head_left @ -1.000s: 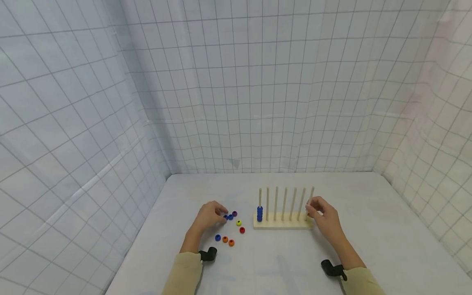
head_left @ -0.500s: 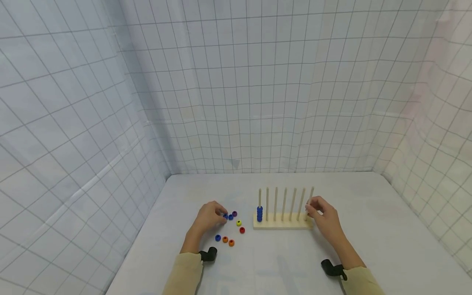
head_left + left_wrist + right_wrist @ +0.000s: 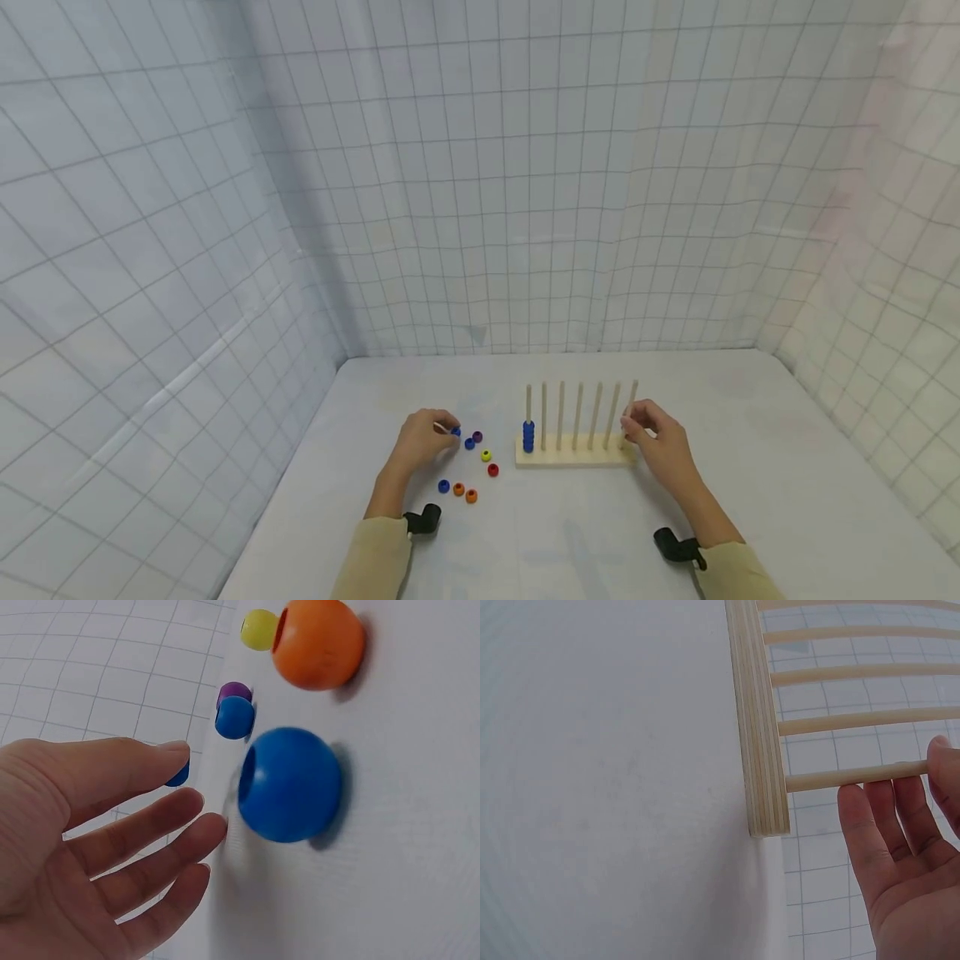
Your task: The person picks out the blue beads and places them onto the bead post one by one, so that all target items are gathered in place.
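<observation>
My left hand (image 3: 423, 435) pinches a blue bead (image 3: 456, 432) between thumb and fingers. In the left wrist view only a sliver of that bead (image 3: 178, 777) shows behind the thumb; the other fingers are spread. My right hand (image 3: 663, 442) holds the rightmost peg (image 3: 817, 780) of a wooden peg rack, thumb and fingertips on it. The rack's pale base (image 3: 573, 458) stands on the table right of the beads. A stack of blue beads (image 3: 528, 436) sits on its leftmost peg; the other pegs carry none.
Loose beads lie between the left hand and the rack: blue (image 3: 470, 443), purple (image 3: 477, 436), yellow (image 3: 486, 456) and red (image 3: 492, 470). Nearer are another blue bead (image 3: 444, 486) and two orange beads (image 3: 465, 492). Gridded white cloth (image 3: 555, 208) hangs around the white table (image 3: 555, 550).
My left hand has taken hold of the blue bead and shifted it slightly away and left, apart from its neighbouring blue bead. The right hand stays on the peg.
</observation>
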Tool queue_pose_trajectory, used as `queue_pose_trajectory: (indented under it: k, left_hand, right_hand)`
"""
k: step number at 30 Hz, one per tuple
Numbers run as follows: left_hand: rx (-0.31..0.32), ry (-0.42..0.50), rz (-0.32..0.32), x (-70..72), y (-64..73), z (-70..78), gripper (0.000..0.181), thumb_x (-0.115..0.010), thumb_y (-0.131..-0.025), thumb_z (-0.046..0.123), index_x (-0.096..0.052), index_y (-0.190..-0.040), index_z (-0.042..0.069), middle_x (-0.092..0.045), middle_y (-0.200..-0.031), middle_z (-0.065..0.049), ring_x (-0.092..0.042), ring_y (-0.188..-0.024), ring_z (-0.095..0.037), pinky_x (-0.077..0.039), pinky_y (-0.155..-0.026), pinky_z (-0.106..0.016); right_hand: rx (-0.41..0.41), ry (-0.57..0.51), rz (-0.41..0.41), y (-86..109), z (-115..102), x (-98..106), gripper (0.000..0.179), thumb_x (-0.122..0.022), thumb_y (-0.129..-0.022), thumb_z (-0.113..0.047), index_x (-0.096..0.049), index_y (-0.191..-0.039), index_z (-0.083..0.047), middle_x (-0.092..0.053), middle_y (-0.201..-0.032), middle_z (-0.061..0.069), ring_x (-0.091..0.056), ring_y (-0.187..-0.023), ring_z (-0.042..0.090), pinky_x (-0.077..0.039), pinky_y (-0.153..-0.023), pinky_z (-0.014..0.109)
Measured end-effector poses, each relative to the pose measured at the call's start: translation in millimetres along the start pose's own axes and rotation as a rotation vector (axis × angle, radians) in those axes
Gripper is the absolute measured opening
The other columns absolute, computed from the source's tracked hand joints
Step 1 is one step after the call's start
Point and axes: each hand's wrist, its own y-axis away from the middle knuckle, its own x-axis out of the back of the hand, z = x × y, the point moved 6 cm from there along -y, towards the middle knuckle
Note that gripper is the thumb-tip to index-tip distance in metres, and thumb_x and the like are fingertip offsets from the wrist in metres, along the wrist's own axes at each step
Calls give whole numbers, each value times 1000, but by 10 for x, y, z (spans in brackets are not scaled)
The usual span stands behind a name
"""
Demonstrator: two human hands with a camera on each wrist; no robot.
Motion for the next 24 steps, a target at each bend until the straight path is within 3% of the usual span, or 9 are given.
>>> queue_pose_trajectory:
  k: [8, 15, 24]
  left_hand:
    - [-23, -6, 20, 36, -12, 77, 21, -78, -86, 12, -76, -107, 12, -69, -99, 3, -62, -90, -18, -54, -72, -35]
    - [-89, -47, 79, 125, 2, 211, 22, -78, -87, 12, -75, -108, 10, -71, -100, 2, -64, -88, -17, -55, -72, -35]
    - [-153, -11, 88, 156, 55, 445, 24, -78, -89, 16, -75, -112, 10, -71, -99, 4, -64, -92, -18, -55, -74, -35]
  right_hand:
    - [11, -12, -9, -11, 11, 8, 10, -64, -100, -9, -62, -101, 2, -67, -91, 14, -67, -85, 34, -56, -71, 24]
    - [10, -9, -9, -9, 31, -2, 8, -65, -99, -7, -63, -102, 0, -67, -93, 13, -67, -87, 30, -58, -73, 27]
    - [14, -3, -6, -12, 38, 6, 8, -64, -99, -8, -63, -102, 0, -67, -92, 13, -67, -87, 30, -57, -73, 25]
